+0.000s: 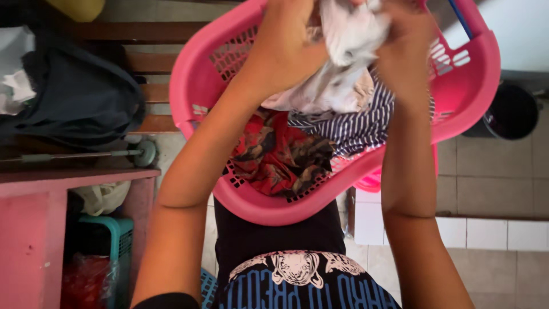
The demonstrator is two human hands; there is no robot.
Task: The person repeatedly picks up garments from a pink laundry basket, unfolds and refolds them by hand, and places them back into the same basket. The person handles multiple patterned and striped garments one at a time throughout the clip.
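From the head camera, looking straight down, both hands are raised over a pink plastic laundry basket (194,97) and both grip the same white cloth (349,51). The left hand (289,48) is closed on the left side of the cloth, with the fingers curled into the fabric. The right hand (403,54) is closed on the right side in the same way. The cloth is bunched between them, touching both palms, and its lower part hangs down into the basket.

The main relation is this: the cloth lies between the two hands, not to one side, so neither hand is nearer than the other. Its long axis runs roughly from the top edge of the picture down toward the person, and the free end rests on the other laundry.

Under the white cloth, a striped garment (357,129) in dark blue and white lies on the right part of the basket. A red patterned garment (274,154) lies on the near left part, just beside the striped one and touching it.

To the left of the basket there is a wooden bench (163,63) with a dark bag (80,97) on it. A teal plastic crate (117,234) stands lower left. A dark bucket (512,111) stands at the right on the tiled floor (492,177).
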